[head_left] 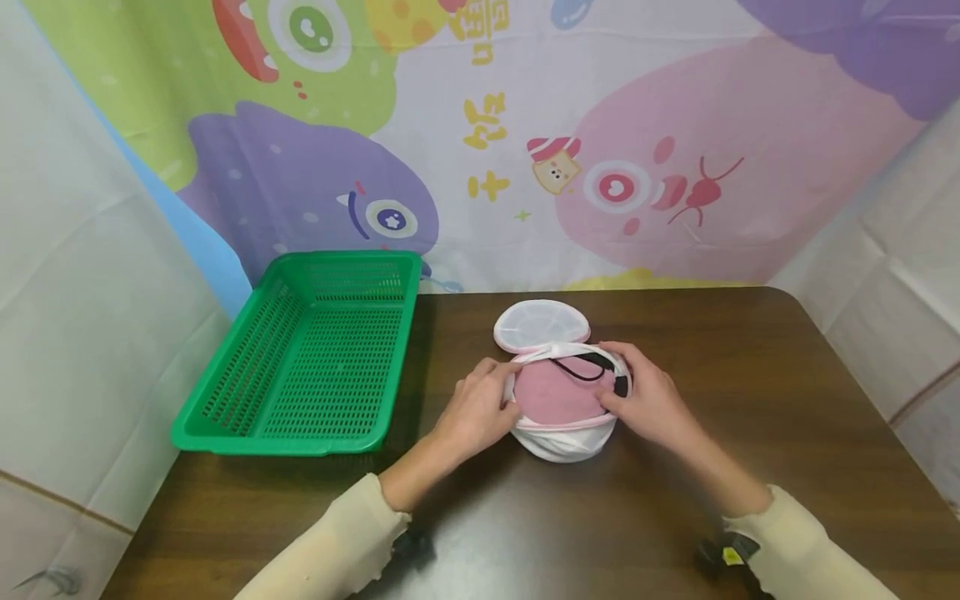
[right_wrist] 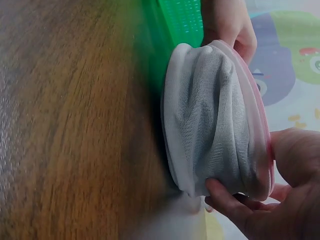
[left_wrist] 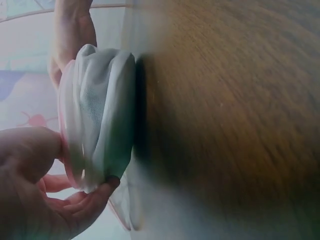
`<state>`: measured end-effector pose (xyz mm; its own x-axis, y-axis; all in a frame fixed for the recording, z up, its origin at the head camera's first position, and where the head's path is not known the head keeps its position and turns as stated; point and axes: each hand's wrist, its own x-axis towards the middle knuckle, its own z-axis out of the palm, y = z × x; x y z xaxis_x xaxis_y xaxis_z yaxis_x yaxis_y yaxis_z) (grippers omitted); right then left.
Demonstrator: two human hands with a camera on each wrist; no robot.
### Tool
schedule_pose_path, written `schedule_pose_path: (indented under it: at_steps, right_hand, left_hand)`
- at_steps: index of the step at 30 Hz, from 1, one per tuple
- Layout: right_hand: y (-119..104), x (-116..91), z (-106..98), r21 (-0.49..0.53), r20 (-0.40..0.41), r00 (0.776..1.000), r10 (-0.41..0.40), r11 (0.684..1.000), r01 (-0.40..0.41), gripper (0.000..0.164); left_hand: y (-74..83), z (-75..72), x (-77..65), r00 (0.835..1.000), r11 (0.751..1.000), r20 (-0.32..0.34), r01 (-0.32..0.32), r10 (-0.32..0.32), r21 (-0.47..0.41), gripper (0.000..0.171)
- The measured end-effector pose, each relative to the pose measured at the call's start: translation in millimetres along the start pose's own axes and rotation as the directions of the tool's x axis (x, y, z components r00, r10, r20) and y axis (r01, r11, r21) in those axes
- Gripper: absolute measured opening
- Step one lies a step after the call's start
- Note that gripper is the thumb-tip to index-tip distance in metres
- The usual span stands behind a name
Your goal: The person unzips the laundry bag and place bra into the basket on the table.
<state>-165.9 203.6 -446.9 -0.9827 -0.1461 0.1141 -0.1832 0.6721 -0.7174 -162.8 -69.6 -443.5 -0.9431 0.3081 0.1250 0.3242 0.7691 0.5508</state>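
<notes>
On the brown table stands a round white mesh laundry bag (head_left: 564, 446) with pink trim, its lid (head_left: 542, 325) folded back behind it. Inside lies a pink cloth piece (head_left: 557, 396), with a thin black cord loop (head_left: 581, 376) and a dark part at its right edge. My left hand (head_left: 480, 406) grips the bag's left side, thumb at the pink rim; in the left wrist view its fingers curl round the mesh wall (left_wrist: 97, 105). From the opposite side my right hand (head_left: 651, 398) holds the rim, its fingers wrapped under the edge in the right wrist view.
A green perforated plastic basket (head_left: 390, 417) stands on the left of the table (head_left: 750, 400). Behind the table hangs a cartoon-printed curtain (head_left: 517, 250). Pale sheets (head_left: 82, 275) flank both sides.
</notes>
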Motion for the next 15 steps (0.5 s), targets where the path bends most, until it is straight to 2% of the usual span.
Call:
schedule_pose_path:
  at_steps: [5, 8, 10, 12, 15]
  right_hand:
    - [-0.9, -0.9, -0.5, 0.0, 0.003, 1.0, 0.006, 1.0, -0.006, 0.064]
    - [-1.7, -1.5, -0.6, -0.003, 0.004, 1.0, 0.005, 1.0, -0.005, 0.064]
    - [-1.6, -1.8, -0.7, -0.005, 0.006, 1.0, 0.008, 1.0, -0.008, 0.064]
    - [-0.8, -1.7, -0.7, -0.008, 0.008, 1.0, 0.009, 1.0, -0.009, 0.064]
    - [-1.0, -2.0, -0.7, -0.01, 0.007, 1.0, 0.008, 1.0, -0.008, 0.064]
  left_hand:
    - [-1.4, -0.4, -0.7, 1.0, 1.0, -0.005, 0.012, -0.012, -0.023, 0.051]
    - [-0.5, -0.3, -0.9, 0.999, 1.0, -0.034, -0.012, 0.011, -0.029, 0.045]
    - [1.4, -0.7, -0.6, 0.996, 0.998, -0.068, -0.053, 0.052, -0.021, 0.04]
    - [4.1, -1.7, 0.2, 0.987, 0.992, -0.102, -0.125, 0.124, -0.002, 0.037]
    - [7.2, -2.6, 2.7, 0.958, 0.967, -0.132, -0.256, 0.255, 0.01, 0.035]
